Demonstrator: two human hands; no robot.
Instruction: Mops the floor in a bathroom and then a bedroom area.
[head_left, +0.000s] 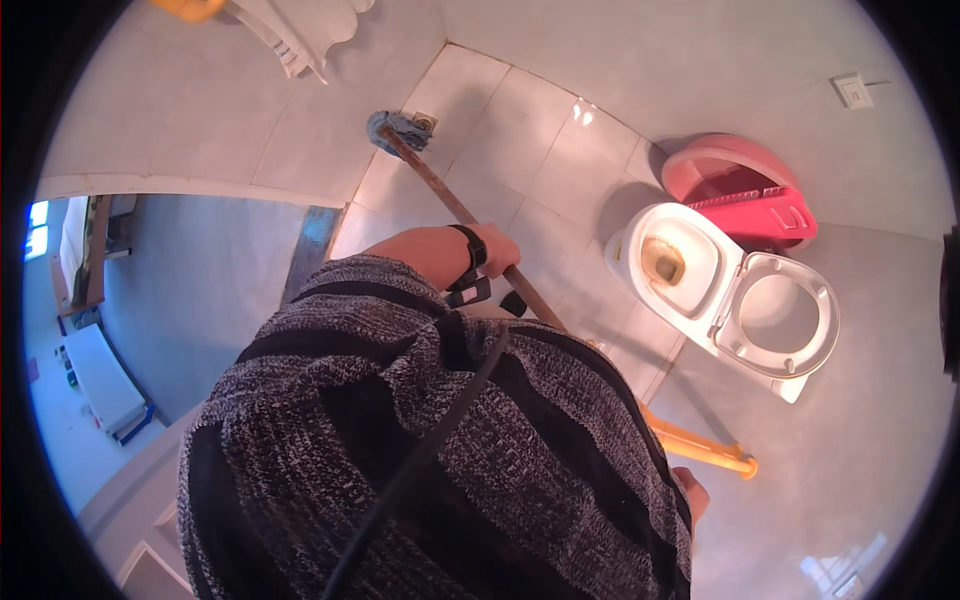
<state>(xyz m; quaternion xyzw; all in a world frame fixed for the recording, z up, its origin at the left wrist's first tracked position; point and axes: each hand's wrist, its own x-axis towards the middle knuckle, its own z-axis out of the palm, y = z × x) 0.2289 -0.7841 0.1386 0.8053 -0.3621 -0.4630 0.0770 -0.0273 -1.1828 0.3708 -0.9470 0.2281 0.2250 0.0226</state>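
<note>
My left hand (499, 251), with a dark band on its wrist, is closed around the wooden handle (442, 191) of a mop. The mop's blue-grey head (400, 133) rests on the tiled floor beside a small floor drain (425, 121), near the wall. From my left hand the handle slants down to the right until my striped sweater hides it. My right hand (694, 495) shows only in part past the sweater's right edge; its fingers and anything in them are hidden. Black footwear shows partly below my left hand.
A white toilet (679, 259) with its lid and seat raised stands at the right. Behind it, a pink basin (731, 154) and a red plastic washboard-like piece (757, 217) lean by the wall. A yellow grab bar (701, 445) is at the lower right. A doorway opens left.
</note>
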